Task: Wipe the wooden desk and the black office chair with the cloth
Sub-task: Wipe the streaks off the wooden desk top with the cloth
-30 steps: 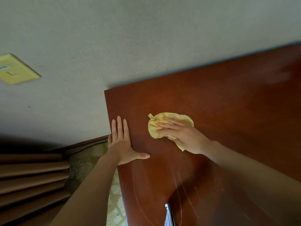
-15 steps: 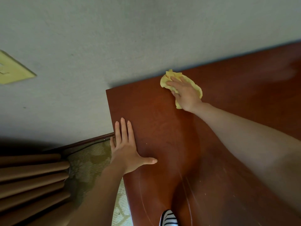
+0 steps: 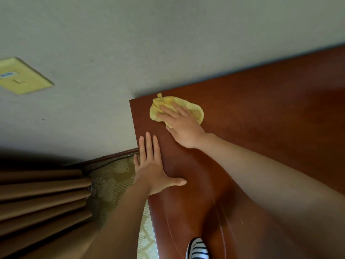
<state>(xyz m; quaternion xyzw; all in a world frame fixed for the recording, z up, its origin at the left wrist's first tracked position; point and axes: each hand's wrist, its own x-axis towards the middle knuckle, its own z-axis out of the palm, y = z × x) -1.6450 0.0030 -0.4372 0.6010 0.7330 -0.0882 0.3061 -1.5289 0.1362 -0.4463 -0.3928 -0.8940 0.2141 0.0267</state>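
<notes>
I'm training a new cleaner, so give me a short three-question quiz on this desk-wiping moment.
1. True or false: the left hand rests flat at the edge of the desk.
2. The cloth lies: A) near the desk's far corner by the wall; B) on the floor; C) on a chair.
3. Which hand presses the cloth?
Key: 1 true; 2 A; 3 the right hand.
</notes>
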